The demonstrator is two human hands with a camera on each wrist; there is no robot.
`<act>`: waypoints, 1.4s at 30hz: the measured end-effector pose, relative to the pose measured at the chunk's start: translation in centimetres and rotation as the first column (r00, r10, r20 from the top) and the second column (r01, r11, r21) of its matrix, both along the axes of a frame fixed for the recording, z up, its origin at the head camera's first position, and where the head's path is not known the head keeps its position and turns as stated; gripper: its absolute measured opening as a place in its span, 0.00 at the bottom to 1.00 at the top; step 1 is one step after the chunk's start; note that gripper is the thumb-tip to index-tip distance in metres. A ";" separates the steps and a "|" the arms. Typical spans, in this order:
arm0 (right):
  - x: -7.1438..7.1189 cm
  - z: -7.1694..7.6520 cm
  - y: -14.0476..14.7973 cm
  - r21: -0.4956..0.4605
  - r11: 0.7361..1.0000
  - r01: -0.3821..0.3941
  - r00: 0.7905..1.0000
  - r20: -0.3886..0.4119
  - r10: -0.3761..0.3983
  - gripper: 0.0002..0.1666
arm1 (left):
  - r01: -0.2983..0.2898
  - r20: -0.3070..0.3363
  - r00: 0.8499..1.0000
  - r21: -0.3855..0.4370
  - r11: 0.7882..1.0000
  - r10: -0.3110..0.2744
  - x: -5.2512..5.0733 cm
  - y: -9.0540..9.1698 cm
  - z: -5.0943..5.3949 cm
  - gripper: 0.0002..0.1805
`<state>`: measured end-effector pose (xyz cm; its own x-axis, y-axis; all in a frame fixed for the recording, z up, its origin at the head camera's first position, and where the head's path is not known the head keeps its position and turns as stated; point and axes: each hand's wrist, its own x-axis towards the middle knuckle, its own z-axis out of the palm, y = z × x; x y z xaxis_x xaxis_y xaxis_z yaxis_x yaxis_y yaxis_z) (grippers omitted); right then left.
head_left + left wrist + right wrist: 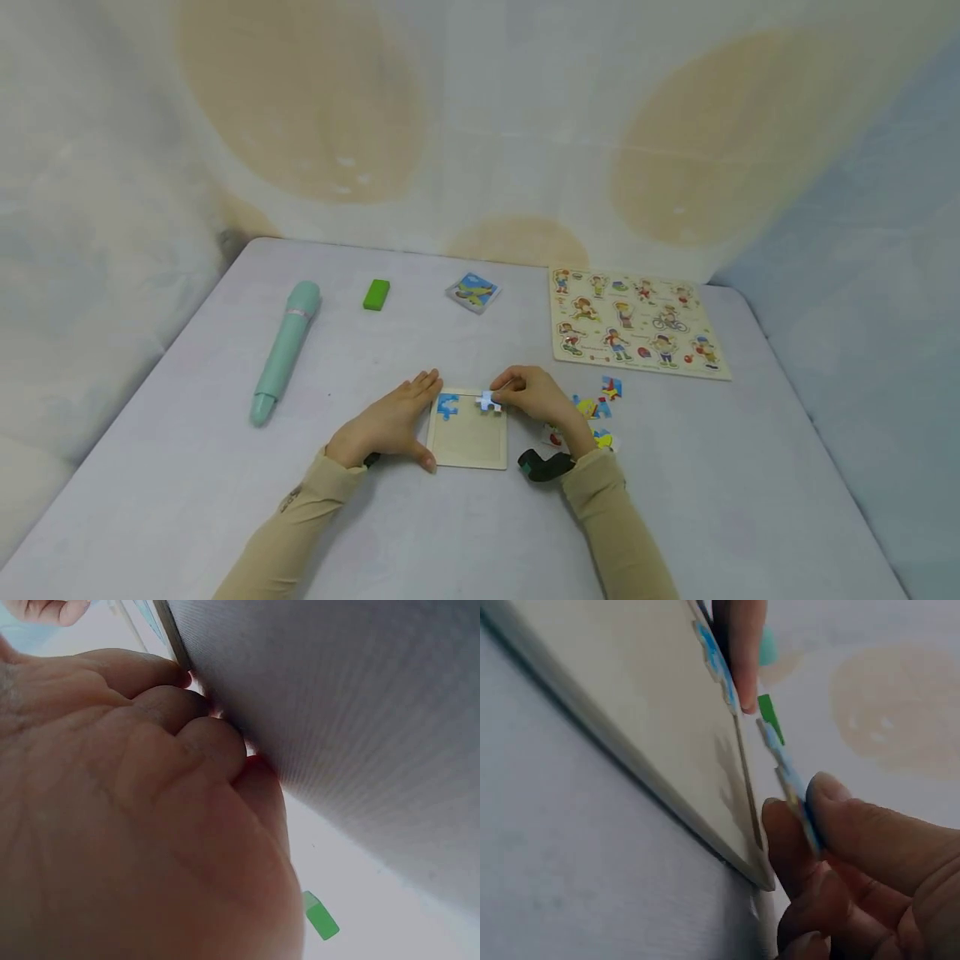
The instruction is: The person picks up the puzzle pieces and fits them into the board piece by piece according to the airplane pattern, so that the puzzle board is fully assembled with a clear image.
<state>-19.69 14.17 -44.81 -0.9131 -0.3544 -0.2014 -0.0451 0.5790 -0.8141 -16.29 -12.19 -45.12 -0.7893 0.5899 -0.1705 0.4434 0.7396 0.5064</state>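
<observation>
Well, right fingers [885,844] pinch one puzzle piece [487,402]

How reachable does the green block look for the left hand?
Likely yes: nothing visible stands between the left hand and the green block; the hand would only need to leave the edge of the wooden tray.

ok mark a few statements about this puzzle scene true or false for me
1. The right hand pinches a puzzle piece. True.
2. The left hand grips the green block. False: the hand lies along the left side of the wooden tray; the block is apart, farther back.
3. A blue piece sits in the tray's far left corner. True.
4. The loose pieces lie left of the tray. False: they lie right of it.
</observation>
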 end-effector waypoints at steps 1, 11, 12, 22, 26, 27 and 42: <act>0.1 -0.1 -0.2 0.001 1.000 0.008 1.000 -0.009 -0.008 0.08 | 0.001 0.000 1.000 0.000 1.000 -0.001 0.0 0.0 0.0 0.69; 0.6 -0.8 -2.4 -0.045 0.997 0.061 0.997 -0.038 -0.063 0.10 | 0.005 0.011 1.000 0.012 1.000 -0.005 0.1 0.0 0.0 0.69; 0.7 -0.9 -2.6 -0.036 0.998 0.059 0.997 -0.053 -0.061 0.10 | 0.007 0.010 1.000 0.015 1.000 -0.007 0.1 0.1 0.0 0.68; 1.3 -0.9 -3.9 0.106 0.987 0.124 0.980 -0.171 -0.105 0.12 | 0.008 -0.001 1.000 0.002 1.000 -0.008 0.1 0.0 0.0 0.68; 1.6 -1.0 -4.1 0.143 0.980 0.137 0.977 -0.183 -0.110 0.13 | 0.016 -0.003 1.000 -0.005 1.000 -0.016 0.1 0.1 0.0 0.69; 1.6 -1.0 -4.1 0.149 0.979 0.139 0.976 -0.185 -0.111 0.13 | 0.018 -0.003 1.000 -0.005 1.000 -0.018 0.1 0.1 0.0 0.69; 1.4 -1.6 -4.3 0.191 0.970 0.150 0.962 -0.255 -0.099 0.14 | 0.020 -0.025 0.999 -0.022 1.000 -0.020 0.0 0.0 0.1 0.70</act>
<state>-18.31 9.87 -46.42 -0.9776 -0.2088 -0.0257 -0.1425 0.7471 -0.6492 -16.27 -12.19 -45.01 -0.7815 0.6020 -0.1641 0.4706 0.7413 0.4786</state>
